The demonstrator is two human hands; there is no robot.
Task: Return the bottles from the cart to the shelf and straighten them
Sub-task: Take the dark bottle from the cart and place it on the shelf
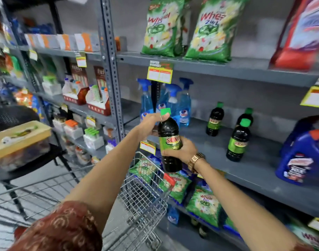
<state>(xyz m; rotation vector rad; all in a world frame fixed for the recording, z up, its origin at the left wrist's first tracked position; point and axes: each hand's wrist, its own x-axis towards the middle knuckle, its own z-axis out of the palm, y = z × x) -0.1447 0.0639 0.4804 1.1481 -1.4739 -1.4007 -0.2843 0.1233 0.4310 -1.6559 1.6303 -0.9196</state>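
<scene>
Bottle (169, 142) was held upright above the cart (146, 192), short of the shelf (245, 171). Left hand (151, 124) pinched the neck to steady it, right hand (180, 151) wrapped the body, carrying the weight. Three bottles (236, 140) already stood there, loosely spaced.
</scene>
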